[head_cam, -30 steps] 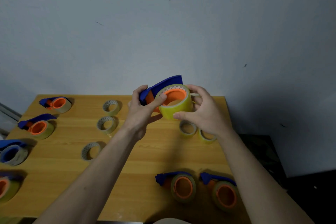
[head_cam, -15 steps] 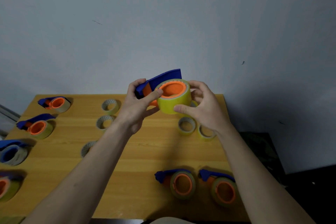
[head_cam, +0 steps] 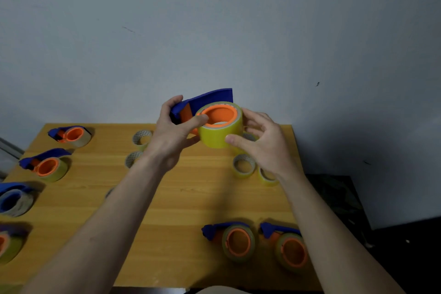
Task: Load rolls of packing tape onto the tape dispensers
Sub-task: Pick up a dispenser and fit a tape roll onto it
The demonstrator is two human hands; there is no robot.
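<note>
Yellow tape fills the middle of our view: the roll of packing tape [head_cam: 220, 132] sits on the orange hub [head_cam: 220, 113] of the blue tape dispenser [head_cam: 205, 101], held up in the air above the far side of the desk [head_cam: 191, 198]. Our left hand [head_cam: 175, 131] curls around the dispenser's blue body, thumb resting on the orange rim of the hub. Our right hand [head_cam: 260, 141] cups the roll from the other side, thumb pressed flat on its yellow face and fingers bent behind it; how firmly those fingers bear on the roll we cannot quite tell, since the roll hides them.

Below our hands, loose tape rolls [head_cam: 243, 166] lie flat on the desk, some beneath the right wrist and others [head_cam: 141, 137] beside the left forearm. Nearer us, two loaded dispensers [head_cam: 235, 240] stand side by side between our forearms. Along the left edge, four more loaded dispensers [head_cam: 49, 166] run in a column, the nearest partly cut off.
</note>
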